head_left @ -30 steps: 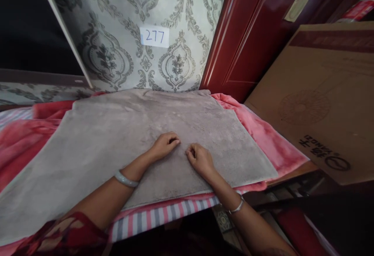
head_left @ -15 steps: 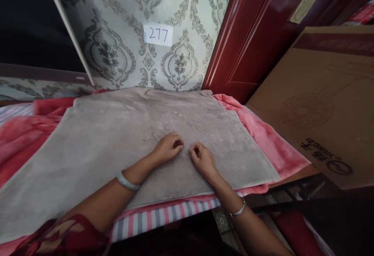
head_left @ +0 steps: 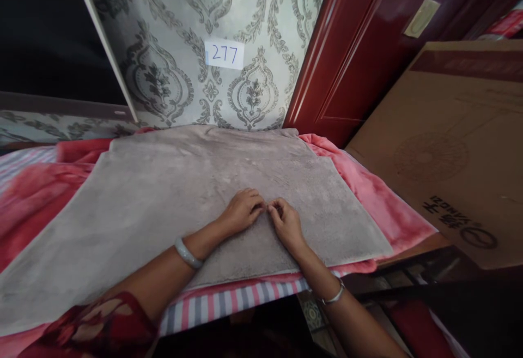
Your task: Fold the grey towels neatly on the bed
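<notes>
A grey plush cloth (head_left: 163, 183) lies spread over the surface in front of me, with slight wrinkles toward the back. Over its middle, my left hand (head_left: 245, 208) is closed in a pinch, thumb against the fingers. My right hand (head_left: 286, 222) pinches in the same way just to the right. The fingertips of both hands nearly meet. Anything between them is too small to make out.
Under the grey cloth lie a pink-red blanket (head_left: 368, 194) and a striped cloth (head_left: 229, 303). A cardboard box (head_left: 449, 107) stands at the right, beside a dark red door (head_left: 351, 58). A black screen (head_left: 49, 36) is at the left. A paper marked 277 (head_left: 224, 54) is on the wall.
My left hand has moved slightly right, so its fingertips now almost touch those of my right hand. The right hand has hardly moved.
</notes>
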Demonstrator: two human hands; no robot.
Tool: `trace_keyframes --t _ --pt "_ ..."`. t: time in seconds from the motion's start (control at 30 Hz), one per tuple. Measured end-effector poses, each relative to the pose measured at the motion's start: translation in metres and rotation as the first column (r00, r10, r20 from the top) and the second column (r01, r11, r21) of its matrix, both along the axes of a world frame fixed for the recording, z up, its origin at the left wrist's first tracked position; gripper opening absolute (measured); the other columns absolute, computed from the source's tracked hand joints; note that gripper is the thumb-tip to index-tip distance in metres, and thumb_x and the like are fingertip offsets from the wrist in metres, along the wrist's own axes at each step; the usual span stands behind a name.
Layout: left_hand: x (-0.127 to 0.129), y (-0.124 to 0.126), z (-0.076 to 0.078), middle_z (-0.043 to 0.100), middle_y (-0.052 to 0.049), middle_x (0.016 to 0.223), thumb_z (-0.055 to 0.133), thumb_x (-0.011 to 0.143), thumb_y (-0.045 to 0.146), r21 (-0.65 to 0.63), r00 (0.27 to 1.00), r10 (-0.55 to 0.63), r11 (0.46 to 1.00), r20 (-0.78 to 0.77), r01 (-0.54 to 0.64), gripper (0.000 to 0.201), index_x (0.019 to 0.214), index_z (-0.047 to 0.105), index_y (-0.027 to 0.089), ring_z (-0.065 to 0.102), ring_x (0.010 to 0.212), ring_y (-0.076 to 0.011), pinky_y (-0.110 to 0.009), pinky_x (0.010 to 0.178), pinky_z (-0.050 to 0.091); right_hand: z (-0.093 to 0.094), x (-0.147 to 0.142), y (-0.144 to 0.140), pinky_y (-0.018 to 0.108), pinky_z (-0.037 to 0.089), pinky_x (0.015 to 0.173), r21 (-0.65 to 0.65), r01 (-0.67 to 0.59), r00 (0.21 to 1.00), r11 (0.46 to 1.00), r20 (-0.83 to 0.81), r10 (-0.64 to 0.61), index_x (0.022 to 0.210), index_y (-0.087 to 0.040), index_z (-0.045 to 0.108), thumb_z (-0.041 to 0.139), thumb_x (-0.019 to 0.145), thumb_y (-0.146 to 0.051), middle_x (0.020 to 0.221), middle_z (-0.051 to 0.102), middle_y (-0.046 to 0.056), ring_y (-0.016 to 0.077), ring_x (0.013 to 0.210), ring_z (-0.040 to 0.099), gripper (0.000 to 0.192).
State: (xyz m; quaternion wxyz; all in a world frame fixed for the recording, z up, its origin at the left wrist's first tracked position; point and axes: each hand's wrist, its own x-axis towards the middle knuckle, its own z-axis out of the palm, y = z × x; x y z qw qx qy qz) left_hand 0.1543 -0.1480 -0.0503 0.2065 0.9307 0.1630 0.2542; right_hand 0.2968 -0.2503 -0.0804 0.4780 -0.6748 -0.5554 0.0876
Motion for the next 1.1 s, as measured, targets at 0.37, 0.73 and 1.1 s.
trace_keyframes --t 0.37,0.73,1.1 --pt "-0.001 -0.001 0.002 0.061 -0.002 0.078 0.058 0.082 0.012 -0.13 0.995 0.0 0.991 0.105 0.014 0.011 0.076 0.062 0.019 0.055 0.08 -0.0174 -0.032 0.077 0.042 0.004 -0.002 0.005 0.028 0.04 0.069 -0.087 -0.049 0.997 0.995 0.057 0.054 0.091 -0.022 0.065 0.061 0.08 -0.021 0.084 0.065 0.001 0.0163 0.076 0.057 0.012" --pt "0.0 -0.002 0.004 0.06 -0.007 0.104 0.063 0.079 0.019 -0.081 0.965 0.257 0.962 -0.047 -0.26 0.014 0.092 0.063 0.02 0.05 0.108 -0.0261 -0.043 0.096 0.041 0.003 0.001 0.006 0.027 0.04 0.063 -0.053 -0.077 0.98 0.996 -0.188 0.066 0.08 -0.021 0.06 0.054 0.08 -0.031 0.073 0.063 0.0 0.0158 0.065 0.054 0.011" --pt "0.003 -0.01 0.006 0.052 -0.009 0.122 0.062 0.085 0.032 0.059 0.908 0.344 0.939 -0.241 -0.34 0.028 0.111 0.061 0.023 0.044 0.119 -0.0297 -0.047 0.098 0.038 0.0 0.0 0.005 0.029 0.039 0.071 -0.048 -0.044 0.997 0.998 -0.06 0.041 0.079 -0.022 0.059 0.054 0.081 -0.023 0.079 0.063 0.001 0.0182 0.075 0.056 0.006"
